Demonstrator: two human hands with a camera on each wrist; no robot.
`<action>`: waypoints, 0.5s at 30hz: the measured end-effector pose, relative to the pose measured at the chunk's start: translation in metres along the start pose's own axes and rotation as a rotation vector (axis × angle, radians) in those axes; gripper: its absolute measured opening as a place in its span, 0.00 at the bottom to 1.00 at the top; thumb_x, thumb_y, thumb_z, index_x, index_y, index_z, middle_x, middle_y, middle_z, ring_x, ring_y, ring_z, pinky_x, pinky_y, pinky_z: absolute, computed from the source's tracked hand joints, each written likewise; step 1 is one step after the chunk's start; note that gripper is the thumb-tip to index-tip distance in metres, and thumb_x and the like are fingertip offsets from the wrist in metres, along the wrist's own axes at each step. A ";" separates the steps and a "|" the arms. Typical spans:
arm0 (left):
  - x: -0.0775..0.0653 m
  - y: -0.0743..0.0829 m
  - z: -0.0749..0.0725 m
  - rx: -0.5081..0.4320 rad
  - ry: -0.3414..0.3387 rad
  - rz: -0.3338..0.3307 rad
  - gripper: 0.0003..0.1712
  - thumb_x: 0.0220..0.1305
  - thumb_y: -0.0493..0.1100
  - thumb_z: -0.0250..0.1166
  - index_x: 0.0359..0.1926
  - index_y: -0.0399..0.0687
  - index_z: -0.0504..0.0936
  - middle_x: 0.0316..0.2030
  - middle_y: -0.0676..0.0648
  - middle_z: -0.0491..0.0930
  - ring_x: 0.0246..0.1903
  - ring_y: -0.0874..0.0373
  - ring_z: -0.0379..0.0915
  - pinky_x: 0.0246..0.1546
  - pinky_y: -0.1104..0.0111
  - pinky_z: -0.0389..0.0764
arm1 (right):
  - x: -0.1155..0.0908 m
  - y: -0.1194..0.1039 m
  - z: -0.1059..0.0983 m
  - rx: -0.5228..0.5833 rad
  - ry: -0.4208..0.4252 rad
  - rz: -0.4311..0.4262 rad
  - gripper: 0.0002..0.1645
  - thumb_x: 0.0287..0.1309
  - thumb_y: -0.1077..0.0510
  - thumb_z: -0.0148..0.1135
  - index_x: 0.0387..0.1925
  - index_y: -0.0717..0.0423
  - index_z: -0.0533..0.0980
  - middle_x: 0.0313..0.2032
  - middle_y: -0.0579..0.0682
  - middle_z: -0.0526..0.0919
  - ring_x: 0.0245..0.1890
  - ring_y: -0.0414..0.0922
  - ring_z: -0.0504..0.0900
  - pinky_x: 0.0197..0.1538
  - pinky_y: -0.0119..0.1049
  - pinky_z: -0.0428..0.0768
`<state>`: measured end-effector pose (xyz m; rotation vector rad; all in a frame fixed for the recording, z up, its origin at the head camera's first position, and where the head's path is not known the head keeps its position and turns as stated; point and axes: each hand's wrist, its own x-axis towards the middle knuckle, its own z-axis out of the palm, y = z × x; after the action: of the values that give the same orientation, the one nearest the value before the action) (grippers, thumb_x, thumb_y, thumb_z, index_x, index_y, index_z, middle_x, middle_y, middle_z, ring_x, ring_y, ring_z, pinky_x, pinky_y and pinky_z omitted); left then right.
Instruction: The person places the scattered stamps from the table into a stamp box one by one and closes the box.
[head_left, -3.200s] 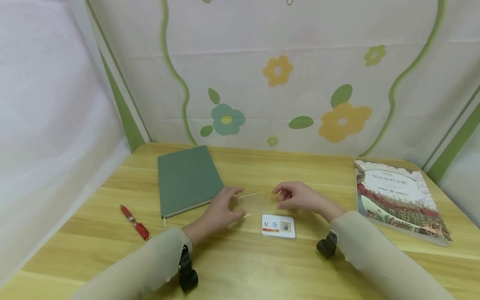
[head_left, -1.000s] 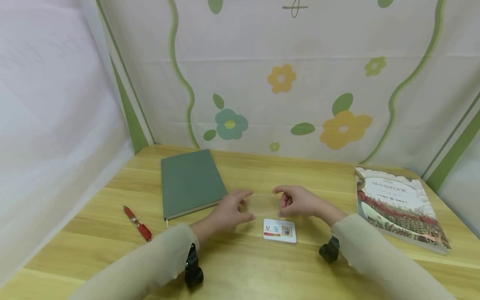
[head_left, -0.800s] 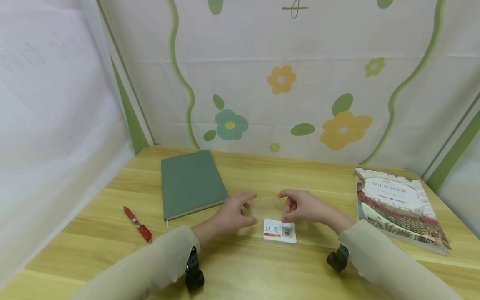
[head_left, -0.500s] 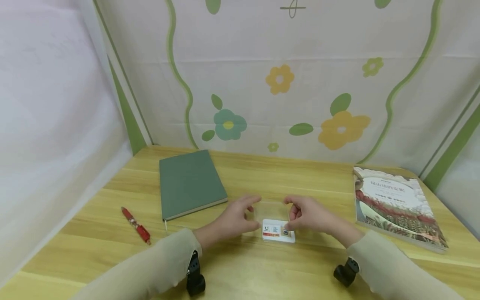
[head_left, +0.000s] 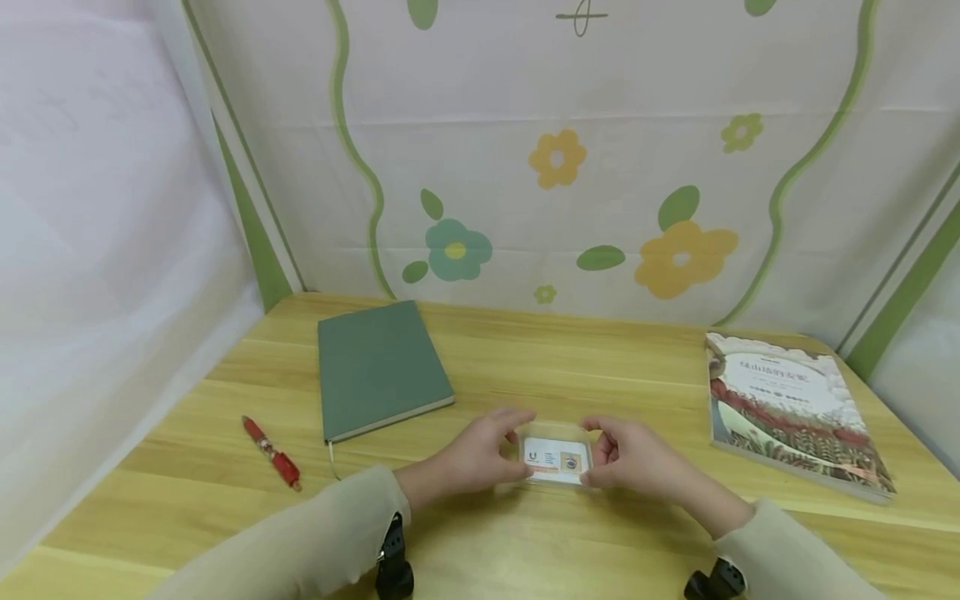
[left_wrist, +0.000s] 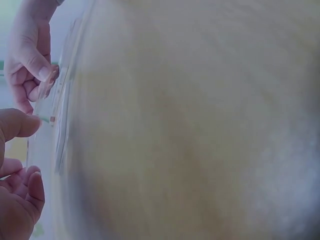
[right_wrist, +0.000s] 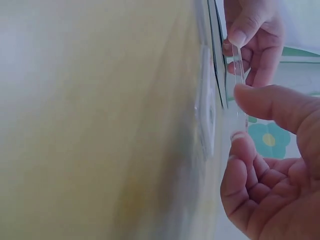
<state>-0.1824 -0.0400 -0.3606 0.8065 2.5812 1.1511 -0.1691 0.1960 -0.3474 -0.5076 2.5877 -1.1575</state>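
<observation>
A small white card stack (head_left: pixel 553 461) with printed marks lies on the wooden table (head_left: pixel 525 542). A clear plastic cover (head_left: pixel 557 432) sits just over it, held at its two short ends. My left hand (head_left: pixel 521 447) pinches the left end between thumb and forefinger, and my right hand (head_left: pixel 592 452) pinches the right end the same way. In the right wrist view the clear plastic cover (right_wrist: pixel 239 67) shows edge-on beside the card stack (right_wrist: pixel 206 117), between the left hand (right_wrist: pixel 255 37) and right hand (right_wrist: pixel 265 165). The left wrist view is mostly blurred table, with the left hand (left_wrist: pixel 17 165) low at the left edge.
A green notebook (head_left: pixel 378 367) lies at the back left, with a red pen (head_left: pixel 272 452) to its left. A paperback book (head_left: pixel 795 404) with a picture cover lies at the right. Flowered fabric walls (head_left: pixel 555 158) close in the table at the back and sides.
Both hands have carried the clear cover from behind the card stack toward me and lowered it over the stack. The head view has tilted slightly.
</observation>
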 end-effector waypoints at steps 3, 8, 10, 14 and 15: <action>0.000 -0.001 0.003 0.028 -0.019 -0.006 0.40 0.49 0.39 0.70 0.64 0.43 0.66 0.60 0.49 0.67 0.45 0.62 0.69 0.44 0.72 0.72 | -0.004 0.000 0.003 0.017 0.001 0.005 0.44 0.38 0.60 0.73 0.58 0.70 0.64 0.22 0.48 0.73 0.20 0.39 0.70 0.22 0.29 0.69; 0.001 -0.004 0.007 0.073 -0.034 -0.003 0.40 0.49 0.40 0.70 0.64 0.43 0.66 0.60 0.49 0.67 0.45 0.63 0.67 0.50 0.70 0.71 | -0.005 0.003 0.007 0.029 -0.005 0.000 0.42 0.39 0.61 0.72 0.57 0.70 0.65 0.21 0.48 0.73 0.19 0.38 0.69 0.20 0.28 0.68; 0.002 -0.005 0.008 0.083 -0.035 -0.009 0.40 0.49 0.40 0.70 0.64 0.43 0.66 0.60 0.48 0.68 0.44 0.63 0.67 0.49 0.70 0.71 | -0.004 0.005 0.008 0.031 -0.007 0.002 0.41 0.39 0.61 0.72 0.57 0.70 0.65 0.21 0.48 0.73 0.19 0.38 0.69 0.20 0.28 0.67; 0.003 -0.006 0.010 0.091 -0.044 -0.015 0.40 0.49 0.40 0.70 0.64 0.42 0.66 0.58 0.48 0.69 0.42 0.64 0.67 0.47 0.71 0.71 | -0.004 0.005 0.009 0.018 -0.001 0.012 0.41 0.40 0.60 0.72 0.56 0.71 0.65 0.20 0.47 0.73 0.19 0.38 0.68 0.20 0.28 0.66; 0.003 -0.005 0.010 0.091 -0.047 -0.015 0.40 0.49 0.40 0.70 0.64 0.42 0.66 0.58 0.48 0.69 0.42 0.64 0.66 0.47 0.72 0.70 | -0.005 0.005 0.010 0.012 0.001 0.014 0.41 0.39 0.60 0.73 0.56 0.70 0.66 0.20 0.47 0.73 0.18 0.38 0.68 0.20 0.28 0.66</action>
<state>-0.1832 -0.0351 -0.3711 0.8212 2.6124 1.0044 -0.1623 0.1946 -0.3573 -0.4854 2.5799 -1.1684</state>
